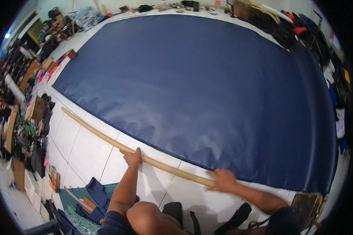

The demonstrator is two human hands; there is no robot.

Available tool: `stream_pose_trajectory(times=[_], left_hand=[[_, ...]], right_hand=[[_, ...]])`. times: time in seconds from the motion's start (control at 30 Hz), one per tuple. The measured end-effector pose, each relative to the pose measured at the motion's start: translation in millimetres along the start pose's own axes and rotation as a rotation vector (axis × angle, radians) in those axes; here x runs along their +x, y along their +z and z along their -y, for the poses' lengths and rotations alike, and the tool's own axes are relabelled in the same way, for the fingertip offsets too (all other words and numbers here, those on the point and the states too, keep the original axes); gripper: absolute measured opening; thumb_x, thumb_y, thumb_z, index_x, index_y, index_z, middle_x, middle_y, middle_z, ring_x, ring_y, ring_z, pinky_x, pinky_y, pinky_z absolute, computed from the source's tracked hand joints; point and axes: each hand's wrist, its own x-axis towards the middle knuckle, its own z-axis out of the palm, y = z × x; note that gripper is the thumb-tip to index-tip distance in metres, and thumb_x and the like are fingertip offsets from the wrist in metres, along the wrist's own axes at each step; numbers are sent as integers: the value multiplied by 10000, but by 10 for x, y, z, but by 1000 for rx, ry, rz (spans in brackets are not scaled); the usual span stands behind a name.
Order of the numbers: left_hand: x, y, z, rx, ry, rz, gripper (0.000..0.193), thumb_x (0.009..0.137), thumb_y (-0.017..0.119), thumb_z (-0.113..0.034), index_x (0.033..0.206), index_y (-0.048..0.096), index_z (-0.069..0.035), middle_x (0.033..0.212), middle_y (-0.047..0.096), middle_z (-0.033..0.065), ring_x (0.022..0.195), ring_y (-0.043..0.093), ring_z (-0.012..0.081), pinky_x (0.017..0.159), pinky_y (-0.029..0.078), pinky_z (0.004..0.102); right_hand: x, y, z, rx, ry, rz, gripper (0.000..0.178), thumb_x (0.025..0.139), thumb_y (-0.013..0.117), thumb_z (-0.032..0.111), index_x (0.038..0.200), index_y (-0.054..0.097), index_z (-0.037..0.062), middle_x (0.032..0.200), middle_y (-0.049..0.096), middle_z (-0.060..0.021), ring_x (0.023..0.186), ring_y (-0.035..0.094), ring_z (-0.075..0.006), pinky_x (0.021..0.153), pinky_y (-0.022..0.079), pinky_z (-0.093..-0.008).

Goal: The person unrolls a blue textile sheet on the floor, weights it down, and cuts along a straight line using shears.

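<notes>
A long tan cardboard tube [174, 171] lies at a slant along the near edge of a large dark blue sheet [192, 78], which is spread over the floor and has wrinkles near that edge. My left hand [132, 156] is closed round the tube's middle, thumb on top. At the tube's right end, my right hand [223, 181] grips it, slightly blurred, and covers the very tip. The tube's far left end reaches past the sheet's left part, over the white tiles.
White floor tiles [84, 156] border the sheet. Dark blue pieces [98, 192] lie on a green mat [68, 196] at lower left. Boxes and clutter [35, 109] line the left side. A brown board [306, 205] stands by the sheet's lower right corner. More piled things [278, 31] are at the back right.
</notes>
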Motion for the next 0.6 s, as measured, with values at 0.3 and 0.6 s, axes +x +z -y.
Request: stream_pose_trajectory(times=[0.3,0.6], left_hand=[[-8,85,-636,-763,281,117,857,850,748,-233,1472,266,109,1226,595,274,1065,625,374,958,479,455],[99,728,-743,218,873,107,885,964,484,-571,1510,246,83,1564,249,311,1479,190,447,1202,150,545]], right_hand=[[435,142,402,-153,188,-405,498,946,591,398,1422,523,268,1018,575,-106,942,555,-283,773,465,-438],[945,-132,-441,-91,82,-395,519,947,622,365,1439,503,251,1006,554,-121,889,577,-283,757,516,-430]])
